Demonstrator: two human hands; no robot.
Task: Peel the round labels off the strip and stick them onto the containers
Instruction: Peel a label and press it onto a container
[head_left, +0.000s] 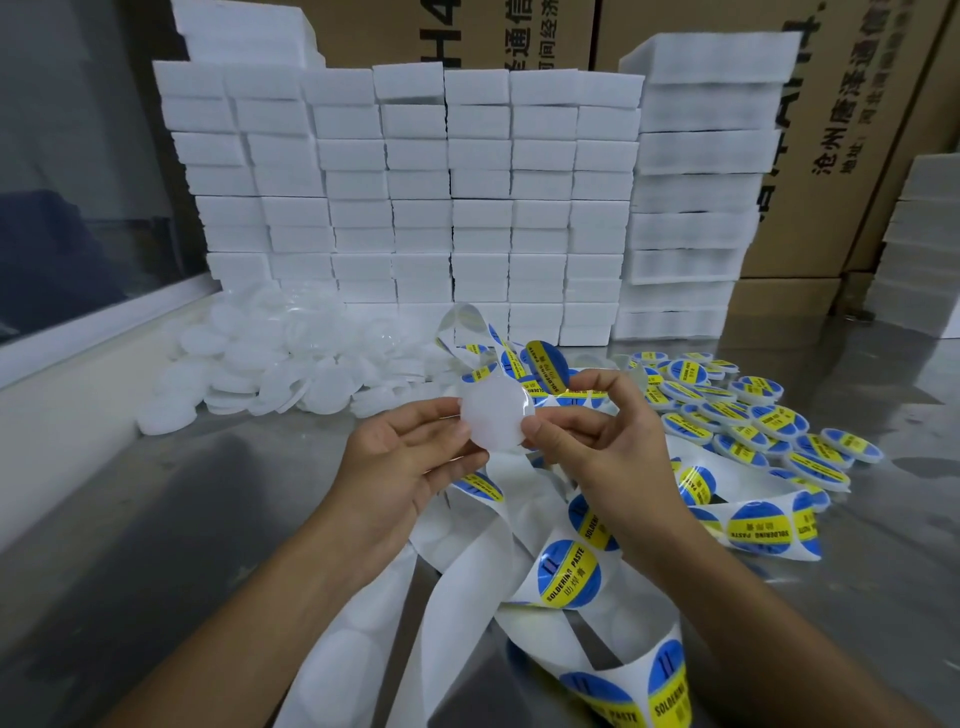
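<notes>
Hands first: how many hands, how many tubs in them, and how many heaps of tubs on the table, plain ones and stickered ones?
Hands: 2, left hand and right hand
Plain white tub held between them: 1
Heap of plain white tubs: 1
Heap of labelled tubs: 1
Total: 5

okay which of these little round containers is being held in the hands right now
The plain white container, pinched between the left hand and right hand. The other unlabelled ones lie heaped at left.
</notes>
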